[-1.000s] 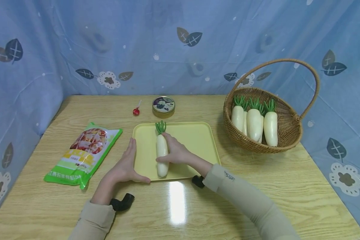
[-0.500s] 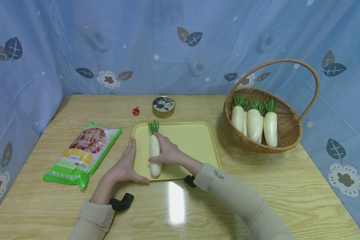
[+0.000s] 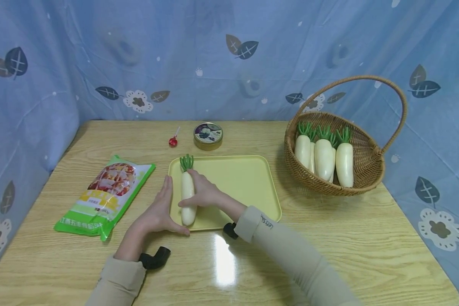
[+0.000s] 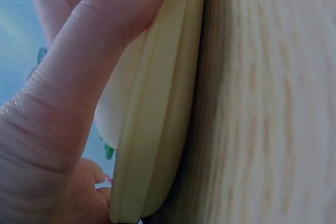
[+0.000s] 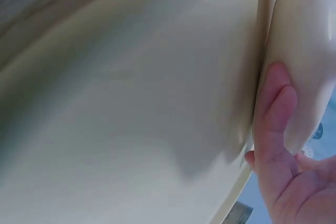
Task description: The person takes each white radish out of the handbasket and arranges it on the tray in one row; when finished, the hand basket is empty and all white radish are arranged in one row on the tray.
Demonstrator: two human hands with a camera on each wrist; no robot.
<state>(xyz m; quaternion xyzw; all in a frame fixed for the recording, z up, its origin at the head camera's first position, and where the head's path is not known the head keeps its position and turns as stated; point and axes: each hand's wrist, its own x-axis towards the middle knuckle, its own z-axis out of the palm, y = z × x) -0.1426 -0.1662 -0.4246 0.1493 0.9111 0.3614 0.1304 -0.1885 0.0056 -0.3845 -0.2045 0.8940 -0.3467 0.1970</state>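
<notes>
A white radish (image 3: 187, 187) with green leaf stubs lies lengthwise at the left side of the yellow tray (image 3: 241, 182). My right hand (image 3: 207, 193) holds it from the right, with the thumb across its top; the right wrist view shows fingers (image 5: 273, 116) against the side of the radish (image 5: 302, 35). At the tray's front left corner is my left hand (image 3: 158, 216), its fingers extended along the left edge and its thumb along the front edge. In the left wrist view the thumb (image 4: 86, 56) touches the tray's rim (image 4: 149, 129).
A wicker basket (image 3: 367, 170) with several white radishes stands at the right. Left of the tray lies a green-edged food bag (image 3: 107, 195). Behind the tray are a round tin (image 3: 208, 136) and a red lollipop (image 3: 173, 142).
My right hand has moved the radish leftward across the tray, toward its left edge. My left hand has stayed at the tray's corner.
</notes>
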